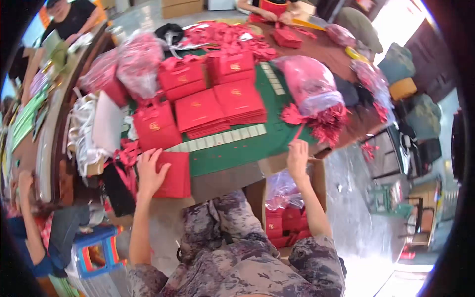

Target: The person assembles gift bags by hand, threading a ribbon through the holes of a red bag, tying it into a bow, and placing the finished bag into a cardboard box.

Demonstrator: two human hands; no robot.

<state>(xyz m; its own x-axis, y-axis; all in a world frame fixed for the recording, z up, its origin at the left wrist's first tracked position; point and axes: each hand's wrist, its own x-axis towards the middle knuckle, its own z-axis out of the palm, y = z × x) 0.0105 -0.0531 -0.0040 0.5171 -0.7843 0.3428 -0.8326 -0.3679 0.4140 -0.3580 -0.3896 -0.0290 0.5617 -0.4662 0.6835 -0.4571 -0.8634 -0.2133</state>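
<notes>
My left hand (150,174) lies with its fingers spread on a red bag (176,175) at the table's near edge. Farther right, my right hand (297,157) pinches the end of a thin red ribbon (300,132). That ribbon runs up toward a bundle of red ribbons (328,124), which spills from a clear plastic bag (311,81). Between and beyond my hands are flat stacks of red bags (199,110) with gold marks. Upright red bags (182,78) stand behind the stacks, and another red bag (156,124) leans just beyond my left hand.
The table has a green cloth (232,154) with a row of pale tiles (217,139). An open cardboard box (319,185) holding red bags is below my right forearm. White straps (85,133) hang at left. Other people work at the far side and left.
</notes>
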